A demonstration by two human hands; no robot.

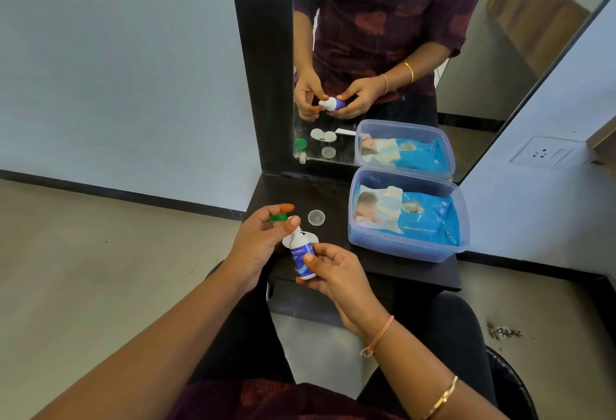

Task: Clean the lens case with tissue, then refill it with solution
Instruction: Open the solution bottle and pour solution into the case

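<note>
**Inspector:** What are the hands doing?

**Operator:** I am seeing the right hand (328, 269) gripping the small white solution bottle with a blue label (302, 254), fingers curling round its lower half. The left hand (263, 243) is pinching the bottle's white top between thumb and forefinger. The bottle is standing nearly upright, its top leaning slightly left, over the near part of the dark worktop (320, 193).

**Inspector:** Where is the lens case sitting?

**Operator:** I am finding the white plastic lens case (313, 238) lying on the worktop directly behind the bottle, which is hiding most of it. I cannot tell whether its wells are holding liquid. A round green screw lid (278, 218) is showing just left of the case, partly behind the left fingers. A round clear lid (316, 218) is lying just beyond the case.

**Inspector:** What else is standing there?

**Operator:** I am noting a rectangular blue-tinted translucent plastic box (400, 248) standing on the right of the worktop. It is holding a blue pack of wipes (430, 223) and backing onto the dark-framed mirror (383, 53).
</note>
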